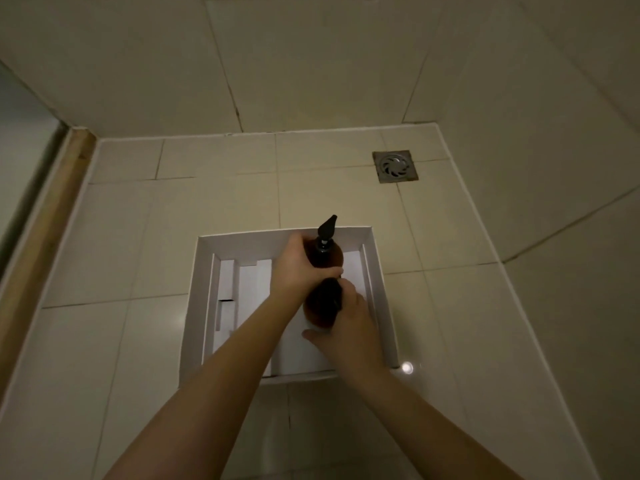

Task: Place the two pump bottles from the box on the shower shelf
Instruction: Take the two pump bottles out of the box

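Two brown pump bottles stand close together over the right half of an open white box [194,306], each held by one of a person's bare hands. The far bottle [330,256] is upright, its black pump [327,227] pointing away toward the back wall of the box. The left hand [298,265] grips it from the left side, the fingers [330,271] curled round the body just under the shoulder.

The near bottle [317,308] sits directly in front of it, the two almost touching, its top hidden under the left hand. The right hand [349,323] wraps round it from the right, thumb [310,336] hooked across the lower part of the bottle. Whether either bottle rests on the bottom of the box or is raised off it cannot be told.

The left half of the box shows a white cardboard insert [227,296] with cut-out slots. The box lies on a pale tiled shower floor [138,237]. A square metal drain [394,166] is set in the floor well beyond the box, toward the right corner. Tiled walls [311,64] rise at the back and right, and a wooden strip [45,209] runs along the left edge. A small glint of light [407,367] shows on the floor beside the box's near right corner.
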Motion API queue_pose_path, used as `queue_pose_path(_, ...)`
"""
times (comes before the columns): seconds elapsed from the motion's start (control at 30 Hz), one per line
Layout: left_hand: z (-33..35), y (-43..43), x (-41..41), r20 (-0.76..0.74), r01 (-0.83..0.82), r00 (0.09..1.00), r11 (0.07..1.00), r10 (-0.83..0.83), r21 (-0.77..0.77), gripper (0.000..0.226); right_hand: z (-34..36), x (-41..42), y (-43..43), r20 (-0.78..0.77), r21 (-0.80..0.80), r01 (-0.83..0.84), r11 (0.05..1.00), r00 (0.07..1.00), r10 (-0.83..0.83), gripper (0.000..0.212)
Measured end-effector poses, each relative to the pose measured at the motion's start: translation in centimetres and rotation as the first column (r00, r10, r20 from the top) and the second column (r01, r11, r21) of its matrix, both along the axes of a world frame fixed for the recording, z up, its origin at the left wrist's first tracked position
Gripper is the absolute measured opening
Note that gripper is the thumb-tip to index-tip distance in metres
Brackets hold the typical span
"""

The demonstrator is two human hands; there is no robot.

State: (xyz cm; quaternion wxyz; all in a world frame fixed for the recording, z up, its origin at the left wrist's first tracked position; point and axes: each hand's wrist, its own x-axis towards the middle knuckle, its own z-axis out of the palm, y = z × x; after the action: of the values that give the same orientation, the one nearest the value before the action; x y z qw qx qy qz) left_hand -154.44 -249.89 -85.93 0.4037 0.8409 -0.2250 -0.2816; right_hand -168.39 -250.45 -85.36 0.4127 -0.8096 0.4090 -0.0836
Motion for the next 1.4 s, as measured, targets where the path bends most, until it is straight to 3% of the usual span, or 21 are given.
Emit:
queue_pose_path(0.4, 1.3, 4.7, 1.4, 0.072, -0.014, 0.997, 0.997, 0.009, 0.07, 0.075, 0.4, -0.2, -1.2, 0.036, 0.059, -0.112, 0.992, 0.993, 0.11, 0.049)
queue_pose_path(0.67, 1.7, 7.0, 1.7, 0.05, 0.119, 0.991, 0.99, -0.122, 0.074, 0.073, -0.2, 0.1, -2.5, -0.053, 0.009, -0.194, 0.981, 0.98, 0.194, 0.058)
queue_pose_path(0.8, 0.8, 7.1, 2.7, -0.019, 0.189, 0.982, 0.979, -0.188, 0.07, 0.086, -1.0, -0.1, -3.1, -0.079, 0.074, -0.198, 0.977, 0.976, 0.203, 0.084)
queue_pose_path(1.03, -0.4, 6.8, 2.7, 0.021, 0.215, 0.976, 0.971, -0.218, 0.101, 0.084, -1.2, 0.1, -3.6, -0.016, 0.138, -0.222, 0.965, 0.974, 0.226, 0.068)
queue_pose_path(1.17, 0.8, 7.8, 2.3, 0.006, 0.151, 0.988, 0.988, -0.151, 0.015, 0.08, -0.1, 0.1, -3.7, 0.034, 0.155, -0.228, 0.961, 0.974, 0.226, 0.065)
queue_pose_path(1.4, 8.4, 10.6, 3.0, -0.05, 0.103, 0.992, 0.975, -0.115, -0.195, 0.074, 7.6, 1.2, -6.2, 0.167, 0.172, -0.229, 0.958, 0.965, 0.201, 0.084)
